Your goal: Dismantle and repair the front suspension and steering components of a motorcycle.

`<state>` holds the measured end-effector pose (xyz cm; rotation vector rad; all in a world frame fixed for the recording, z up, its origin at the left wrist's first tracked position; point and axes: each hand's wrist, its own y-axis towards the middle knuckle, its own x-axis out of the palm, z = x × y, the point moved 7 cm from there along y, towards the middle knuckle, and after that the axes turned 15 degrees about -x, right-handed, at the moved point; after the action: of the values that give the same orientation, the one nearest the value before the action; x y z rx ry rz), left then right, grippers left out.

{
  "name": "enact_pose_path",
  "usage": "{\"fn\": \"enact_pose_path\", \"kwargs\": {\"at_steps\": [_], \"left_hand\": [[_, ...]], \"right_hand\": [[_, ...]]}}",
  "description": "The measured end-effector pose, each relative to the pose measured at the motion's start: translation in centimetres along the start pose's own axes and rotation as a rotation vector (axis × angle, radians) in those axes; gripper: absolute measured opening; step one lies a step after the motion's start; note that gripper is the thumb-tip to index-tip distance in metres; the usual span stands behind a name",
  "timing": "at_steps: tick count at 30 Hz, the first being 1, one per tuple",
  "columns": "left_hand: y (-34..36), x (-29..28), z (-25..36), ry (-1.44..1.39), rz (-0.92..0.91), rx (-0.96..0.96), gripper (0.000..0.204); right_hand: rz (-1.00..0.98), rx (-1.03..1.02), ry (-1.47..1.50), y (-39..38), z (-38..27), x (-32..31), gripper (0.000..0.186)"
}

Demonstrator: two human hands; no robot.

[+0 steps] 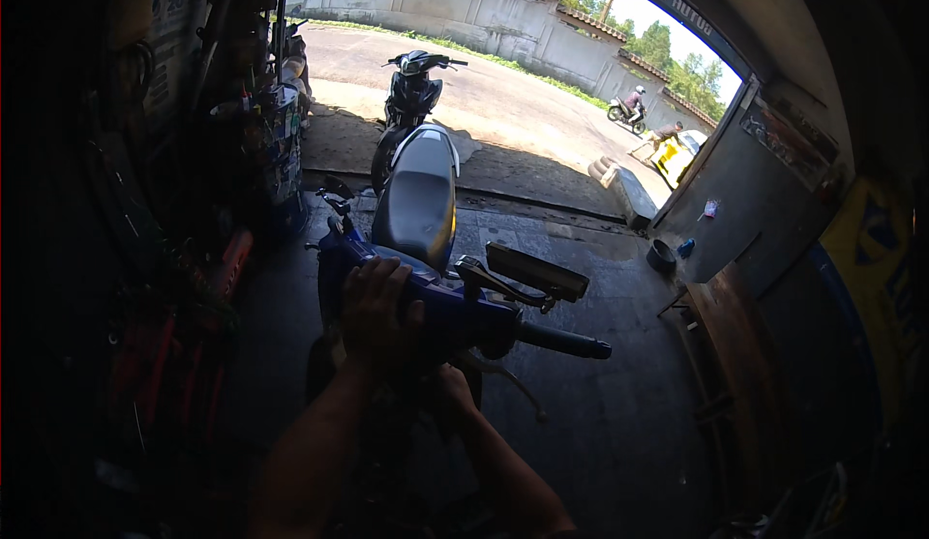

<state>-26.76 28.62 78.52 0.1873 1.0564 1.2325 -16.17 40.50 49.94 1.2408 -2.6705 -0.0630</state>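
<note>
Facing me is a motorbike with a dark blue handlebar cover (pixel 455 312) and a long grey-black seat (pixel 416 200). My left hand (pixel 377 307) lies on top of the cover with its fingers stretched out over it. Lower down, against the shaded front of the bike, my right hand (pixel 447 389) is closed; whatever it grips is lost in the dark. A black rubber grip (pixel 566 340) and a brake lever (pixel 513 384) stick out to the right of it. Above that grip a rectangular mirror (pixel 537 270) is mounted on its stalk.
Another dark motorbike (pixel 414 99) stands beyond the seat, at the doorway. A wooden bench (pixel 731 345) runs along the right wall, near a black round container (pixel 661 256). Red equipment (pixel 155 355) fills the dim left side. Outside, a rider (pixel 634 104) and another person (pixel 668 133) are on the road.
</note>
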Motion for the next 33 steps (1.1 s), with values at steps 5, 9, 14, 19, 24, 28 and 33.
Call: {"fn": "enact_pose_path", "kwargs": {"at_steps": [5,9,14,19,24,28,33], "left_hand": [[-0.3,-0.3,-1.1,0.015,-0.009,-0.02,0.052],[-0.3,-0.4,-1.1,0.004,-0.016,-0.033,0.051],[-0.2,-0.7,-0.9,0.003,-0.009,-0.028,0.051],[-0.2,-0.8,-0.4,-0.021,0.013,-0.01,0.049],[-0.7,-1.3,-1.7,0.001,-0.003,-0.049,0.049],[-0.6,-1.2,-1.6,0.001,0.027,-0.015,0.049],[0.3,-0.9,0.1,-0.044,0.053,0.01,0.049]], "right_hand": [[0.123,0.202,-0.186,-1.5,-3.8,1.1,0.022],[-0.011,0.207,-0.53,-1.7,-8.5,2.6,0.02],[-0.393,-0.157,-0.81,-1.2,-10.1,4.9,0.019],[-0.178,0.039,-0.464,-1.8,-4.5,2.8,0.023],[-0.406,-0.075,-0.89,-3.3,-10.5,6.6,0.038],[-0.47,-0.028,-1.209,-3.2,-11.3,6.5,0.039],[-0.464,-0.243,-1.158,-2.0,-13.1,5.4,0.024]]}}
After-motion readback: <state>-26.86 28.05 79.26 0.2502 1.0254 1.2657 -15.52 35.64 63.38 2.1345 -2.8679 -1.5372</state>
